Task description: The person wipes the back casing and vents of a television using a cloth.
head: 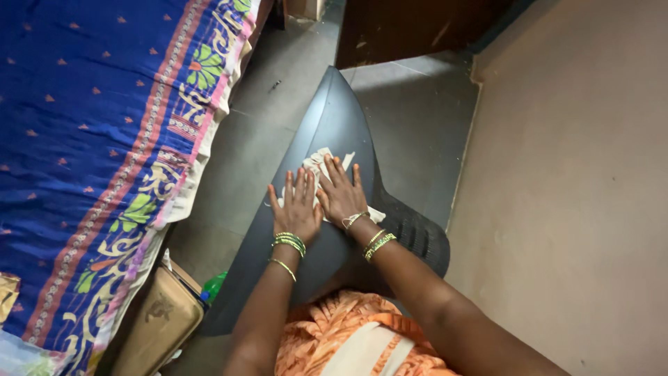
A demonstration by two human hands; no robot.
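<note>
Pressing side by side, left hand [298,209] and right hand [342,196] lie spread flat, pinning the cloth [321,167] beneath to the dark top [334,118].

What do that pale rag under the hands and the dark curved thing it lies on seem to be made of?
The rag looks like thin, soft woven cloth: it lies crumpled with frayed edges. The dark curved thing seems moulded plastic with a matt sheen; its ribbed vent part suggests a casing.

Blue patterned bedspread [83,153] at left; tan bag [156,320] and green bottle [213,285] on grey floor [257,139]; beige wall [570,174] right.
</note>
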